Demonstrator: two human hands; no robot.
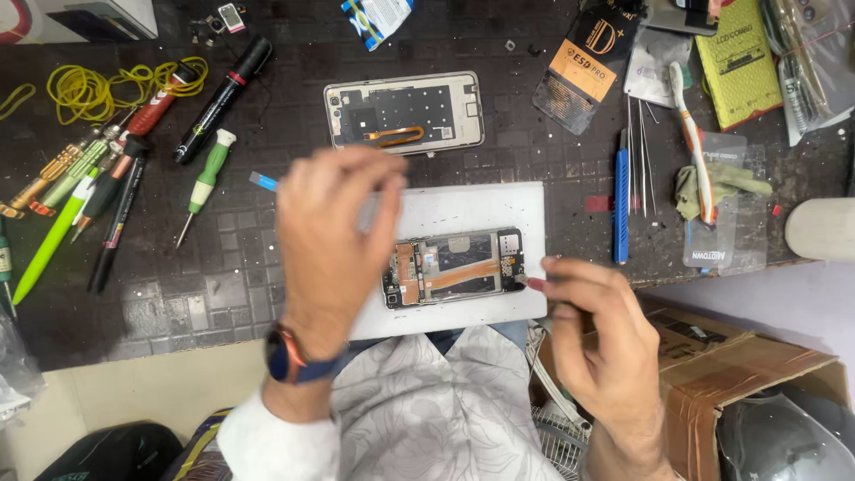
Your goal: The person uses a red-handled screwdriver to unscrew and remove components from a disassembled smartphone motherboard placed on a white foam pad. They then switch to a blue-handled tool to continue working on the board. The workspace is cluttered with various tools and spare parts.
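Note:
An opened phone [454,265] with its orange flex cable and board exposed lies on a white pad [472,205] at the bench's near edge. My left hand [329,240], blurred and wearing a blue watch [289,356], hovers over the pad's left part. Its fingers are curled around a thin tool with a blue end [263,182] that sticks out to the left. My right hand [597,338] pinches a small red-tipped tool [535,283] against the phone's right end. A detached phone frame [405,111] lies further back.
Screwdrivers [205,183], pens and yellow rubber bands [98,89] lie at the left. A blue tool [621,196], thin tweezers, a toothbrush [695,142] and a green packet [737,62] lie at the right. A cardboard box [739,374] stands below the bench's right edge.

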